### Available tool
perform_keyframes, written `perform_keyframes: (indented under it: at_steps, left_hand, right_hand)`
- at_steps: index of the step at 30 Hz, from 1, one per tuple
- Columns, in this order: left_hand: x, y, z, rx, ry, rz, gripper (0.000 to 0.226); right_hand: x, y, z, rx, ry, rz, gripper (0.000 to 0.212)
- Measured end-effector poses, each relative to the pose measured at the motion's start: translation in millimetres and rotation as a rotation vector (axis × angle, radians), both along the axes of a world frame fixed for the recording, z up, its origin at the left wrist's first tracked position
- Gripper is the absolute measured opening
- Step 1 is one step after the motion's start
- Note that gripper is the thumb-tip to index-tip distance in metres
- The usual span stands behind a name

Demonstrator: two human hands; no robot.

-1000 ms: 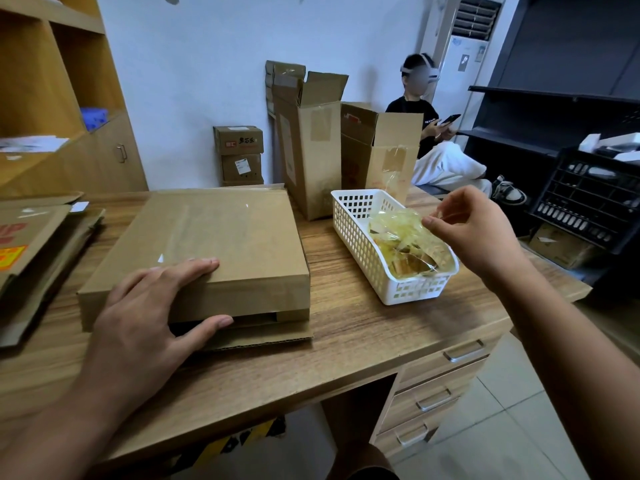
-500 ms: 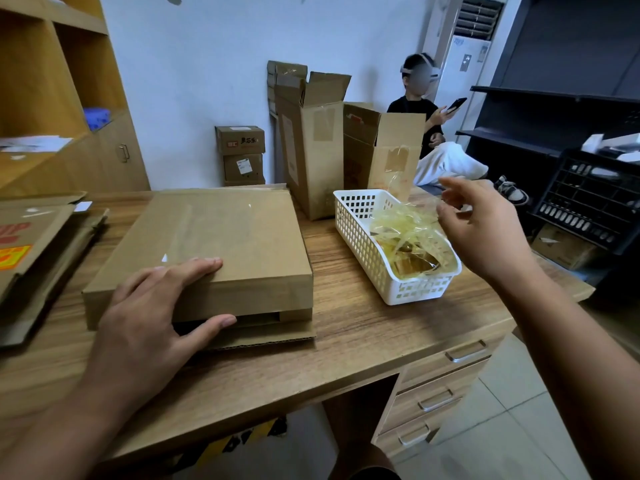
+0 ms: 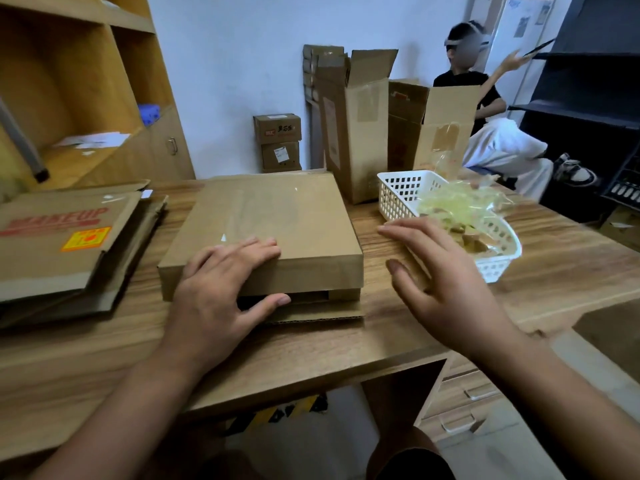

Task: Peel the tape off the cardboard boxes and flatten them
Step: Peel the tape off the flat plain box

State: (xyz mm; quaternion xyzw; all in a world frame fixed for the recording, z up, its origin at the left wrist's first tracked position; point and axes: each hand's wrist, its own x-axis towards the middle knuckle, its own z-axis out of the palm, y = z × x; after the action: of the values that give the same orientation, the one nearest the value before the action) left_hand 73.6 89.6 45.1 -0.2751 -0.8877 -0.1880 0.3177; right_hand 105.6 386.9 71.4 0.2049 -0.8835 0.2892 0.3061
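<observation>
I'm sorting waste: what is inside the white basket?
Crumpled yellowish tape with brown scraps beneath. The tape hides the bottom of the white basket; the right hand covers part of its wall.

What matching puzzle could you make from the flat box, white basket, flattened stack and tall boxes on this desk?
Things: 1 flat box; 2 white basket; 3 flattened stack; 4 tall boxes.
States: A holds crumpled tape; B stand open at the desk's back; C under the left hand; D lies at the desk's left end.
Pairs: 1-C, 2-A, 3-D, 4-B.
</observation>
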Motion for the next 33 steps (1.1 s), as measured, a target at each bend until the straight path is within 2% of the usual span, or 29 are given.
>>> perform_keyframes:
  at_steps: [4,8,14,25,33]
  left_hand:
    - [-1,0,-3,-0.084,0.044,-0.002,0.064]
    - [-1,1,-6,-0.134,0.105,0.018,0.062]
    - [1,2,-8,-0.152,0.162,0.025,0.061]
    - [6,-5,-1,0.076,0.443,0.044,0.038]
    - [0,-14,-2,0.182,0.321,0.063,0.029]
  right_hand:
    - [-8,-21,-20,0.144,-0.140,0.062,0.068]
    - [-22,-30,-26,0.292,-0.121,0.036,0.085]
    - [-25,-34,-25,0.197,-0.075,0.002,0.074]
    - [-34,-14,-1,0.129,-0.155,0.066,0.046]
    - [-43,-11,11,0.009,-0.234,0.018,0.045]
